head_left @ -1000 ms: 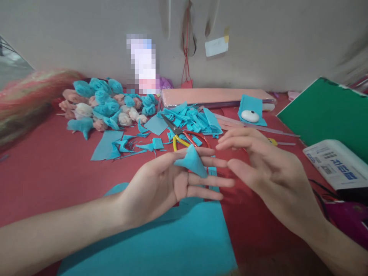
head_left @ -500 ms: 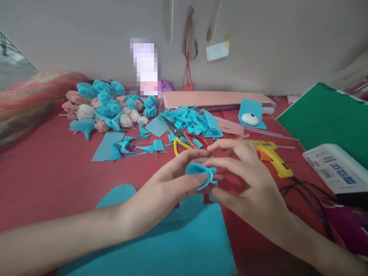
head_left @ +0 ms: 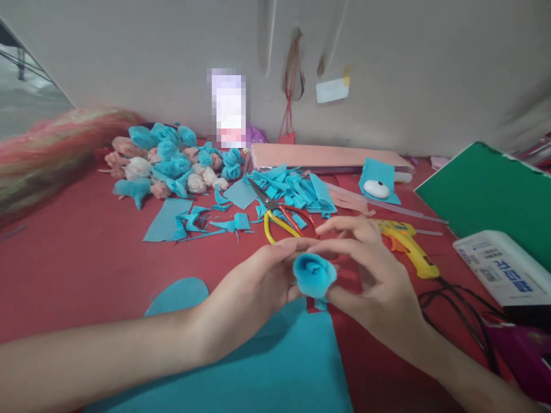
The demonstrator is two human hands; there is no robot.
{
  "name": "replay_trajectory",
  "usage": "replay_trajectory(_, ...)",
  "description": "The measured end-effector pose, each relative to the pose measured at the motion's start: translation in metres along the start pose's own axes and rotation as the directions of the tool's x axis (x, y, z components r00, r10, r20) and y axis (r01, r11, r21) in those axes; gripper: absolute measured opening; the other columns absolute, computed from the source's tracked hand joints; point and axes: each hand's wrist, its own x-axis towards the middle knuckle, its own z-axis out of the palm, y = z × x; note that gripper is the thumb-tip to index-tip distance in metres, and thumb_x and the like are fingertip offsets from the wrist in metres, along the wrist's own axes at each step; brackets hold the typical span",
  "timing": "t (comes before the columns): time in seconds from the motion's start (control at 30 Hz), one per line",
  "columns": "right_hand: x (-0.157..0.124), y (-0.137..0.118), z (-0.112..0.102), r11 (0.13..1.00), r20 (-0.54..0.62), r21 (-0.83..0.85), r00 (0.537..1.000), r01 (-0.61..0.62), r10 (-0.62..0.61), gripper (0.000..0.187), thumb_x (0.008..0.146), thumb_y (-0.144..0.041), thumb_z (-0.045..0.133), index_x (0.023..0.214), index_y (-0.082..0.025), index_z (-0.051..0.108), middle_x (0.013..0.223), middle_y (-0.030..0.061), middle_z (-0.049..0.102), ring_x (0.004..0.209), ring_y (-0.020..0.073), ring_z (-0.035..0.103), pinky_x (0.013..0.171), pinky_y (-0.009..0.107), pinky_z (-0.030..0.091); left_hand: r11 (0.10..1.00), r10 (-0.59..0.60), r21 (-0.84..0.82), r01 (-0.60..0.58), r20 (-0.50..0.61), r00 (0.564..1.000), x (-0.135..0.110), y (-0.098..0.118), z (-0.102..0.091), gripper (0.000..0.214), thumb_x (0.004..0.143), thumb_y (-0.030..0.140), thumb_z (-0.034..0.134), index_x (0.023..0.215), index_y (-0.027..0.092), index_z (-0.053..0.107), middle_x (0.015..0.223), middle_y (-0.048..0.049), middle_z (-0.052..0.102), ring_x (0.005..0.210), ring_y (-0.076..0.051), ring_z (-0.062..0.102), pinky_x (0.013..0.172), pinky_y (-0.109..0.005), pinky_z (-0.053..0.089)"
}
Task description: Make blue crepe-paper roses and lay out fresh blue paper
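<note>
A blue crepe paper rose (head_left: 314,274) is held between my two hands, its rolled centre facing the camera. My left hand (head_left: 262,281) grips it from the left and below; the fingertips behind it are partly hidden. From the right, my right hand (head_left: 365,261) has its curved fingers and thumb about the petals' edge. Under my left forearm lies a large blue paper sheet (head_left: 275,367), with a rounded blue piece (head_left: 183,295) at its upper left. Scissors (head_left: 284,215) with one yellow and one red handle lie just beyond my hands.
Blue, pink and white paper roses (head_left: 167,166) are heaped at the back left. Blue scraps (head_left: 293,189) surround the scissors' blades. A yellow glue gun (head_left: 408,246) with a black cord lies right, near a white box (head_left: 503,269) and a green board (head_left: 486,195).
The rose has been turned so its open centre faces the camera. My left thumb has come off its front, and my hands stay close around it. The view has shifted slightly.
</note>
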Motion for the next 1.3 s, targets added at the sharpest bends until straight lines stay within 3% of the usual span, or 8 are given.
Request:
replay_trajectory(0.13, -0.002, 0.002, 0.004, 0.999, 0.034, 0.032, 0.999, -0.027, 0.026, 0.031, 0.064, -0.009, 0.061, 0.091, -0.024, 0.061, 0.097, 0.0028, 0.054, 0.098, 0.0202, 0.048, 0.083, 0.036, 0.044, 0.999, -0.043, -0.010, 0.042, -0.123, 0.991, 0.000, -0.002, 0.002, 0.021, 0.087, 0.018, 0.040, 0.083, 0.017, 0.061, 0.087, -0.0027, 0.062, 0.079, -0.014, 0.055, 0.067, -0.022, 0.040)
replay_trajectory(0.33, -0.006, 0.004, 0.006, 1.000, 0.054, 0.022, 0.998, -0.020, 0.019, 0.040, 0.060, -0.008, 0.062, 0.096, -0.026, 0.058, 0.101, 0.0016, 0.053, 0.100, 0.0209, 0.047, 0.085, 0.037, 0.042, 0.994, 0.048, 0.104, -0.026, -0.213, 0.976, 0.000, -0.003, 0.005, 0.011, 0.081, 0.015, 0.051, 0.084, 0.018, 0.061, 0.082, -0.0006, 0.063, 0.079, -0.014, 0.056, 0.070, -0.023, 0.041)
replay_trajectory(0.57, -0.004, 0.004, 0.008, 0.999, 0.059, 0.044, 0.998, 0.000, -0.003, 0.036, 0.066, -0.011, 0.058, 0.098, -0.025, 0.057, 0.099, 0.0033, 0.055, 0.097, 0.0210, 0.048, 0.083, 0.037, 0.043, 0.896, 0.177, 0.442, -0.051, -0.250, 0.952, -0.001, -0.006, -0.003, 0.010, 0.078, 0.022, 0.057, 0.087, 0.020, 0.063, 0.078, 0.0009, 0.061, 0.083, -0.014, 0.052, 0.072, -0.022, 0.038)
replay_trajectory(0.8, -0.007, 0.006, 0.009, 0.998, 0.082, 0.054, 0.996, -0.038, 0.033, 0.040, 0.061, -0.008, 0.057, 0.097, -0.024, 0.057, 0.098, 0.0026, 0.056, 0.096, 0.0209, 0.049, 0.082, 0.036, 0.044, 0.887, 0.176, 0.458, -0.051, -0.236, 0.956, -0.002, -0.008, -0.008, 0.012, 0.079, 0.026, 0.055, 0.085, 0.019, 0.061, 0.071, 0.0015, 0.058, 0.064, -0.012, 0.049, 0.053, -0.020, 0.034)
replay_trajectory(0.9, -0.007, 0.007, 0.010, 0.994, 0.108, 0.089, 0.993, -0.066, 0.056, 0.040, 0.059, -0.005, 0.056, 0.095, -0.023, 0.057, 0.097, 0.0027, 0.057, 0.095, 0.0201, 0.050, 0.081, 0.034, 0.044, 0.873, 0.145, 0.487, -0.009, -0.242, 0.959, -0.002, -0.008, -0.010, 0.012, 0.078, 0.029, 0.056, 0.082, 0.019, 0.061, 0.071, 0.0014, 0.057, 0.070, -0.014, 0.052, 0.057, -0.021, 0.037)
replay_trajectory(1.03, -0.005, 0.007, 0.010, 0.988, 0.105, 0.136, 0.993, -0.075, 0.061, 0.028, 0.063, -0.006, 0.058, 0.086, -0.022, 0.060, 0.091, 0.0031, 0.058, 0.092, 0.0195, 0.052, 0.080, 0.034, 0.045, 0.900, 0.109, 0.434, -0.030, -0.158, 0.981, 0.002, -0.007, -0.013, 0.022, 0.084, 0.032, 0.042, 0.084, 0.018, 0.060, 0.079, -0.0007, 0.058, 0.080, -0.016, 0.055, 0.071, -0.025, 0.043)
replay_trajectory(1.13, -0.002, 0.007, 0.009, 0.983, 0.081, 0.158, 0.993, -0.098, 0.086, 0.020, 0.068, -0.009, 0.061, 0.082, -0.023, 0.061, 0.090, 0.0032, 0.058, 0.091, 0.0195, 0.053, 0.077, 0.035, 0.046, 0.904, 0.119, 0.419, -0.082, -0.062, 0.991, 0.005, -0.007, -0.016, 0.021, 0.082, 0.020, 0.038, 0.084, 0.016, 0.058, 0.083, -0.0013, 0.058, 0.079, -0.015, 0.054, 0.076, -0.027, 0.043)
replay_trajectory(1.3, -0.002, 0.005, 0.008, 0.990, 0.088, 0.106, 0.992, -0.097, 0.088, 0.016, 0.069, -0.015, 0.063, 0.083, -0.023, 0.060, 0.093, 0.0039, 0.056, 0.093, 0.0206, 0.052, 0.079, 0.036, 0.045, 0.736, 0.178, 0.649, -0.192, 0.088, 0.980, 0.007, -0.005, -0.021, 0.030, 0.064, -0.001, 0.047, 0.083, 0.019, 0.058, 0.082, 0.0023, 0.059, 0.079, -0.014, 0.052, 0.075, -0.022, 0.040)
